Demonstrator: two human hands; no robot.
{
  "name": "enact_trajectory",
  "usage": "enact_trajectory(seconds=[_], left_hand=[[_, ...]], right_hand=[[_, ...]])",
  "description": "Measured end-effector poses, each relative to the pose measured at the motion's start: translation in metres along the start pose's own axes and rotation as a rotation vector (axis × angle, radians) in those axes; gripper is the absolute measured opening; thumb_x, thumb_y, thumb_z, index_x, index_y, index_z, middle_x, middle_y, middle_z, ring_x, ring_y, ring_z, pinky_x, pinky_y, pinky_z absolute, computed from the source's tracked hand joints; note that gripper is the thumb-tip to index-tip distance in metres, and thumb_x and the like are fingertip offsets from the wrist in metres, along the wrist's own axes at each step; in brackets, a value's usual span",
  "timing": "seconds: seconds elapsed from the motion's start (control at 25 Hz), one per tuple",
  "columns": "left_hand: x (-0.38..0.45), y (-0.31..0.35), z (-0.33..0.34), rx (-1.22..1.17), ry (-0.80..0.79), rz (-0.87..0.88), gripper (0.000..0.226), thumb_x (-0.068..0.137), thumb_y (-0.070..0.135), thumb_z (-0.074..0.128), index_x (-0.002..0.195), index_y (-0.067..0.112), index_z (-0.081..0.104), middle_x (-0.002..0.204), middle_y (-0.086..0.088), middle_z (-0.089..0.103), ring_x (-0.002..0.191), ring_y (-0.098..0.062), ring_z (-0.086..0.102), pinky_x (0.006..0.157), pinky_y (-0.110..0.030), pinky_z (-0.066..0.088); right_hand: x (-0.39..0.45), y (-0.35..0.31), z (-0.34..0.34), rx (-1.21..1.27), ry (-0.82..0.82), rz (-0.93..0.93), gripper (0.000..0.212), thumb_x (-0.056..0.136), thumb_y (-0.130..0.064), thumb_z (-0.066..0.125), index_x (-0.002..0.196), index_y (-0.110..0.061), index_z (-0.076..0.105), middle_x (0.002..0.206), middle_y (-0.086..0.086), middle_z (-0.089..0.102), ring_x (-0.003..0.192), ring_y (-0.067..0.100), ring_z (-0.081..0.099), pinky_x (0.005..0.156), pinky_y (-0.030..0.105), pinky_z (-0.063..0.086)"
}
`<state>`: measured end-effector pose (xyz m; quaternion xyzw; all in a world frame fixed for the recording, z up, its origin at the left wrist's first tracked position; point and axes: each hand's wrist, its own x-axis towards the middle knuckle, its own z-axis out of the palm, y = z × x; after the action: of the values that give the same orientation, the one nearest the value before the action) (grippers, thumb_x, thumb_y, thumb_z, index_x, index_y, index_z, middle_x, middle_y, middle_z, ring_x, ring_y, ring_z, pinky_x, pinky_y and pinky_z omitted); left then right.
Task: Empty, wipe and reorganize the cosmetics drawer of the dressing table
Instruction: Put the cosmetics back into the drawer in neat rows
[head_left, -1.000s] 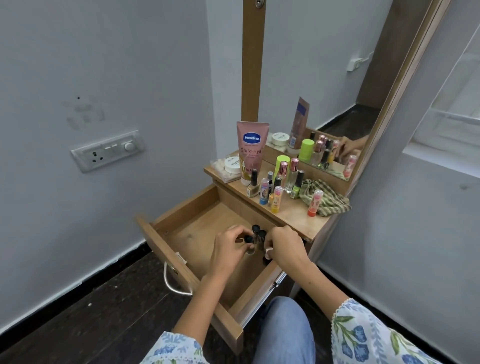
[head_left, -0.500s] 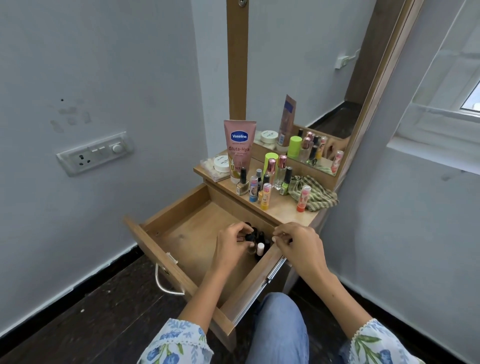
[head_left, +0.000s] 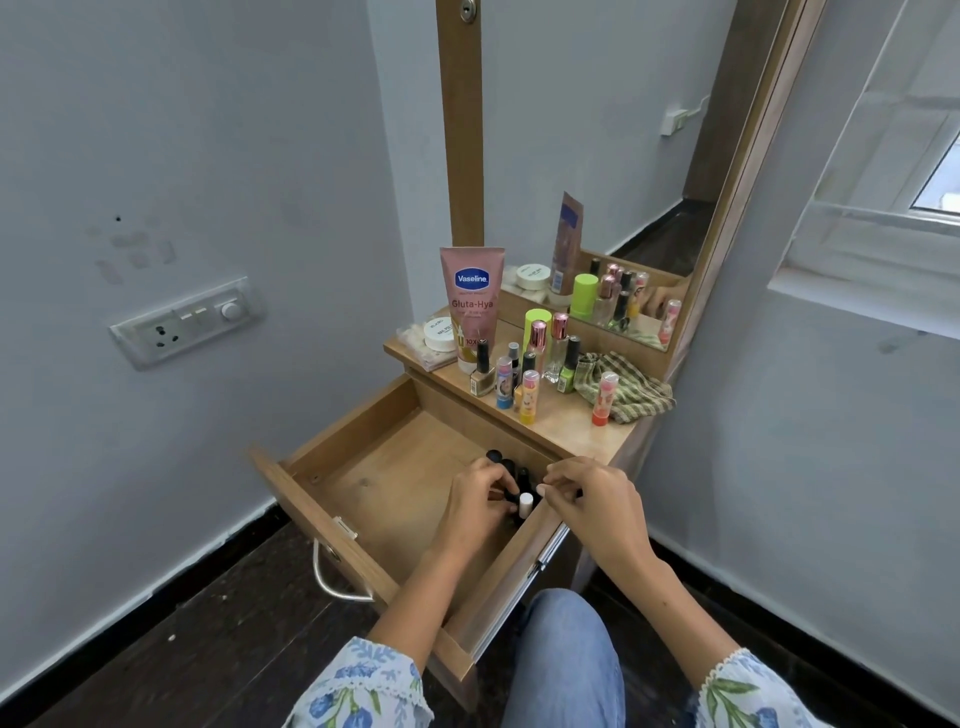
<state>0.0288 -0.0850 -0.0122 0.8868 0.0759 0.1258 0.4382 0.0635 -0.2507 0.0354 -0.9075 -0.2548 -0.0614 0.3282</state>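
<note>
Arranging small dark-capped cosmetic bottles (head_left: 506, 467) in the right rear corner of the open wooden drawer (head_left: 374, 483), the person is working with both hands inside it. The left hand (head_left: 475, 512) is curling its fingers around one of the black-capped bottles; the right hand (head_left: 587, 501) is hovering just beside the cluster with fingers bent toward a pinch, and whether it is holding anything cannot be told. A white-capped bottle (head_left: 525, 504) is standing upright between the two hands, its long axis vertical, touching or nearly touching the left hand. The remaining items, including the pink lotion tube (head_left: 471, 306) and the striped green cloth (head_left: 631, 392), are standing on the desk (head_left: 566, 421) beyond the drawer, nearer the right hand.
</note>
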Motion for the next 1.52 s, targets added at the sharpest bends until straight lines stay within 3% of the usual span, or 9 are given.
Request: enact_trajectory(seconds=[0.28, 0.64, 0.76, 0.92, 1.0, 1.2, 1.28, 1.52], left_hand=[[-0.002, 0.004, -0.003, 0.019, -0.001, 0.01, 0.024, 0.072, 0.004, 0.076, 0.09, 0.018, 0.069, 0.099, 0.005, 0.059, 0.092, -0.008, 0.057, 0.081, -0.02, 0.049], [-0.006, 0.017, -0.019, -0.06, 0.21, 0.083, 0.01, 0.083, 0.025, 0.07, 0.092, 0.024, 0.068, 0.094, 0.014, 0.061, 0.091, 0.002, 0.056, 0.077, -0.015, 0.046], [0.0, 0.032, -0.026, 0.019, 0.319, 0.163, 0.012, 0.09, 0.02, 0.061, 0.101, 0.02, 0.067, 0.098, 0.011, 0.062, 0.092, 0.005, 0.056, 0.079, -0.01, 0.044], [0.019, 0.059, -0.026, 0.198, 0.422, 0.238, 0.023, 0.092, 0.01, 0.056, 0.114, 0.015, 0.063, 0.106, 0.006, 0.06, 0.096, -0.003, 0.055, 0.079, -0.011, 0.04], [0.028, 0.066, -0.025, 0.257, 0.43, 0.22, 0.026, 0.091, 0.008, 0.056, 0.117, 0.013, 0.061, 0.109, 0.003, 0.059, 0.1, -0.009, 0.055, 0.082, -0.013, 0.041], [0.037, 0.068, -0.028, 0.316, 0.522, 0.245, 0.034, 0.086, 0.0, 0.06, 0.119, 0.011, 0.062, 0.105, -0.003, 0.059, 0.097, -0.015, 0.054, 0.082, -0.025, 0.047], [0.042, 0.068, -0.029, 0.416, 0.576, 0.281, 0.04, 0.083, 0.0, 0.064, 0.121, 0.012, 0.061, 0.102, -0.006, 0.058, 0.092, -0.018, 0.054, 0.077, -0.025, 0.045], [0.061, 0.075, -0.019, 0.712, 0.621, 0.283, 0.057, 0.075, 0.006, 0.074, 0.127, 0.022, 0.057, 0.107, -0.015, 0.054, 0.085, -0.026, 0.052, 0.069, -0.033, 0.047]], right_hand=[[0.002, 0.001, -0.004, 0.005, 0.012, -0.019, 0.012, 0.085, -0.023, 0.068, 0.095, -0.022, 0.074, 0.093, -0.009, 0.071, 0.079, 0.008, 0.064, 0.071, 0.032, 0.056], [0.031, -0.011, -0.023, 0.054, 0.182, -0.102, 0.016, 0.086, -0.012, 0.065, 0.099, -0.017, 0.072, 0.096, -0.005, 0.072, 0.082, 0.009, 0.066, 0.07, 0.034, 0.056], [0.048, -0.019, -0.027, 0.046, 0.222, -0.133, 0.017, 0.089, -0.011, 0.061, 0.104, -0.014, 0.069, 0.097, 0.0, 0.069, 0.082, 0.016, 0.065, 0.07, 0.035, 0.055], [0.071, -0.035, -0.023, -0.022, 0.198, -0.125, 0.025, 0.094, -0.025, 0.058, 0.117, -0.016, 0.062, 0.116, 0.004, 0.058, 0.085, 0.019, 0.065, 0.086, 0.037, 0.049], [0.077, -0.043, -0.02, -0.034, 0.187, -0.136, 0.023, 0.093, -0.025, 0.059, 0.112, -0.014, 0.062, 0.114, 0.005, 0.06, 0.088, 0.021, 0.065, 0.079, 0.031, 0.047], [0.083, -0.04, -0.029, -0.019, 0.202, -0.105, 0.008, 0.085, -0.011, 0.067, 0.091, -0.011, 0.062, 0.081, 0.0, 0.065, 0.074, 0.018, 0.059, 0.064, 0.026, 0.045], [0.083, -0.032, -0.035, -0.044, 0.237, -0.065, 0.006, 0.086, -0.008, 0.065, 0.091, -0.008, 0.063, 0.081, 0.002, 0.061, 0.072, 0.018, 0.054, 0.061, 0.025, 0.04], [0.083, -0.03, -0.039, -0.155, 0.219, -0.018, 0.013, 0.088, -0.015, 0.062, 0.1, -0.008, 0.064, 0.095, 0.006, 0.064, 0.082, 0.024, 0.06, 0.066, 0.03, 0.044]])
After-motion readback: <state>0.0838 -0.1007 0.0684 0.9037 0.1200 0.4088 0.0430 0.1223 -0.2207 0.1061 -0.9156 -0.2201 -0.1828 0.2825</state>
